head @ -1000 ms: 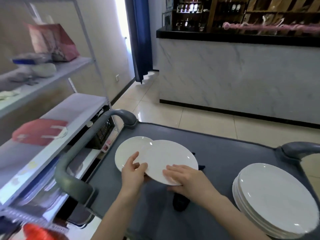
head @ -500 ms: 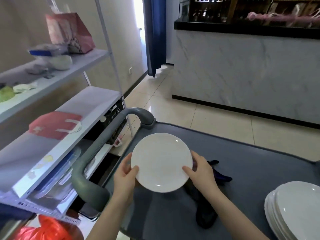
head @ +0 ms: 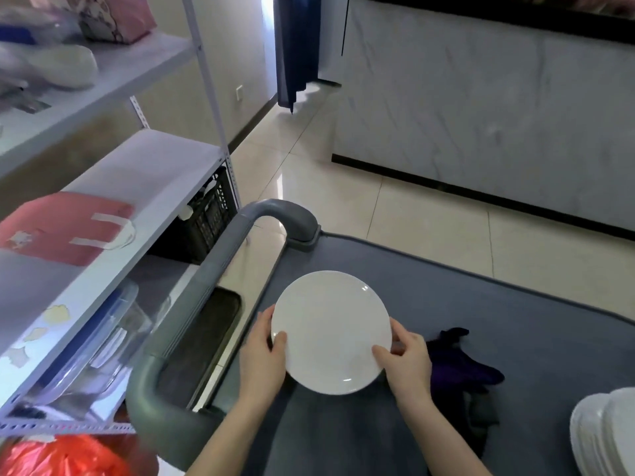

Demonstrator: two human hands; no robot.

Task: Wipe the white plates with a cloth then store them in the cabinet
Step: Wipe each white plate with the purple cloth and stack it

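Plate stack (head: 604, 431) runs off frame; left hand (head: 261, 359) and right hand (head: 409, 360) clamp white plate (head: 330, 331) rim.

Bare left hand (head: 262, 360), right hand (head: 407, 364), forearms (head: 220, 441)

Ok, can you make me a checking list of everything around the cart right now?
Surface: grey cart top, holding plates and cloth.
Job's things: round white plate, held at its rim; stack of white plates at the cart's right edge; dark purple cloth crumpled on the cart.
Clutter: pink bag on white metal shelf; red plastic bag below.
Hands: left hand and right hand each grip the plate's rim.
Cables: nothing seen.
Surroundings: marble-look counter, blue curtain, tiled floor.
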